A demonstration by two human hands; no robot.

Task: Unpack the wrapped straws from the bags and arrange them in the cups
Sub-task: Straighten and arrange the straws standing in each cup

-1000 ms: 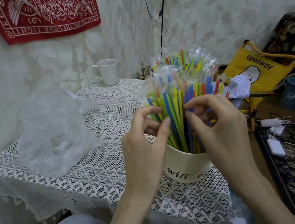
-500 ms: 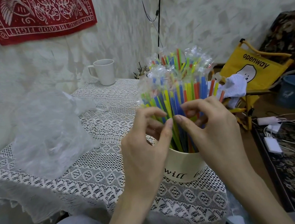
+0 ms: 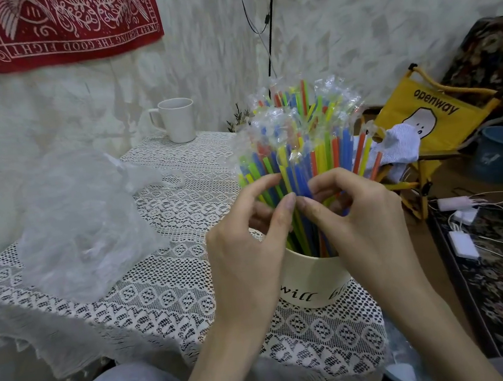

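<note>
Clear-wrapped multicoloured plastic straws (image 3: 305, 152), standing in a cream lettered cup (image 3: 313, 281), are pinched by left hand (image 3: 247, 241) and right hand (image 3: 362, 224).

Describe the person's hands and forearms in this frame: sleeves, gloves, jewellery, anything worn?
Both the left hand and right hand are bare: no gloves, and no rings, watch or bracelet in sight. The forearms are uncovered as far as the frame's bottom edge, with no sleeve showing. Nails look short and unpainted.

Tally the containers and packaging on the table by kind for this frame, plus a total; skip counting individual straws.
Cups holding straws: 1, the cream cup packed with wrapped straws
Cups without straws visible: 1, the white mug
Crumpled clear plastic bags: 1 heap
Total: 3
</note>
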